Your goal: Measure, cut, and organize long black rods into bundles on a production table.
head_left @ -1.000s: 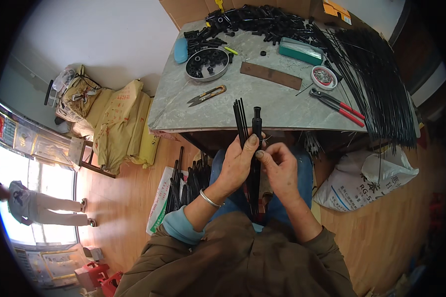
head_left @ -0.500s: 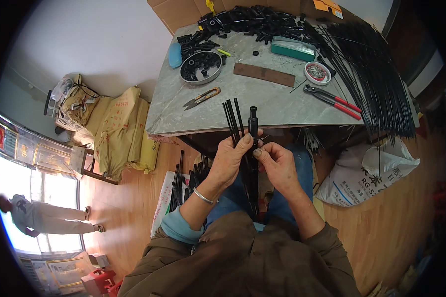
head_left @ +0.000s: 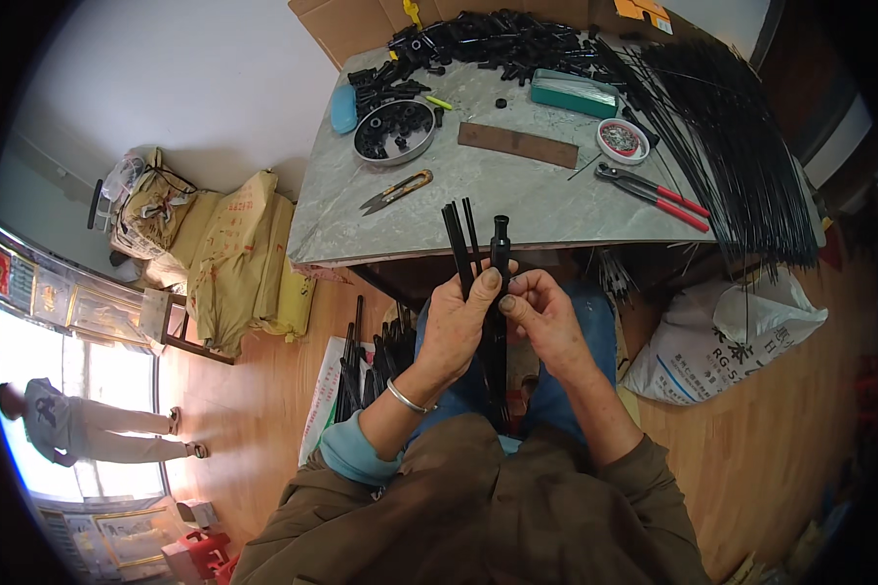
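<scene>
My left hand [head_left: 458, 327] is closed around a bundle of thin black rods [head_left: 458, 239] and a black tube with a knobbed top [head_left: 501, 239], which together look like a folded umbrella frame. The left thumb presses on the tube, and the bundle's lower end hangs between my knees. Close beside it, my right hand [head_left: 546, 327] pinches thumb and fingers together against the tube's right side; whatever is between those fingertips is too small or hidden to make out.
On the grey table [head_left: 415, 219] are scissors-like snips [head_left: 397, 192], red-handled pliers [head_left: 654, 195], a pan of black parts [head_left: 396, 156], a dish of small metal pieces [head_left: 621, 141], a brown strip [head_left: 517, 146] and heaped black rods [head_left: 741, 156]. More rods [head_left: 380, 356] stand by my left leg; a person [head_left: 78, 419] stands far left.
The bundle and both hands have shifted slightly, with the tube's top a little lower. My right fingers have moved a bit, still pinched at the tube's side. The grip of the left hand stays.
</scene>
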{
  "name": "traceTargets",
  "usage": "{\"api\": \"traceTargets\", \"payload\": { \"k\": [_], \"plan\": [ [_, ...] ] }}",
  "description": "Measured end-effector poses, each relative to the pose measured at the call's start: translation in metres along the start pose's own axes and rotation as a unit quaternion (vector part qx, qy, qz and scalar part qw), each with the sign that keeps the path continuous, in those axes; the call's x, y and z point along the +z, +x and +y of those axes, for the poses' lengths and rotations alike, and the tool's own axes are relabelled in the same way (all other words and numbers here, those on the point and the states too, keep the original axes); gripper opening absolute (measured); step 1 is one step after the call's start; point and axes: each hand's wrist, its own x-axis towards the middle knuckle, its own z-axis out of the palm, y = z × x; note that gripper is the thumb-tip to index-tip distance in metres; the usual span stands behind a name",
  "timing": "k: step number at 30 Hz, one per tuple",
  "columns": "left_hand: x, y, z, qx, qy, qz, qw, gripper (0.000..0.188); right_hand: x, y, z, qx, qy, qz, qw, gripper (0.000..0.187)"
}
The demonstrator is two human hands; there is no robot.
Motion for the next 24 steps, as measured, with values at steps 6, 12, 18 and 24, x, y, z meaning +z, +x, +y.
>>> {"api": "traceTargets", "payload": {
  "k": [6, 12, 18, 24],
  "plan": [
    [0.001, 0.007, -0.001, 0.002, -0.031, -0.042, 0.999, 0.04, 0.001, 0.002, 0.013, -0.128, 0.013, 0.003, 0.992, 0.035],
    [-0.001, 0.007, -0.004, 0.018, -0.041, -0.048, 0.998, 0.04, 0.004, -0.002, 0.007, -0.041, 0.061, 0.011, 0.997, 0.04],
    [0.003, 0.008, -0.009, 0.033, 0.005, -0.022, 0.999, 0.04, 0.005, -0.001, 0.004, -0.077, 0.05, 0.01, 0.996, 0.039],
    [0.006, 0.004, -0.008, 0.042, 0.05, -0.006, 0.998, 0.037, -0.001, -0.002, 0.0, -0.025, 0.103, -0.033, 0.994, 0.039]
  ]
}}
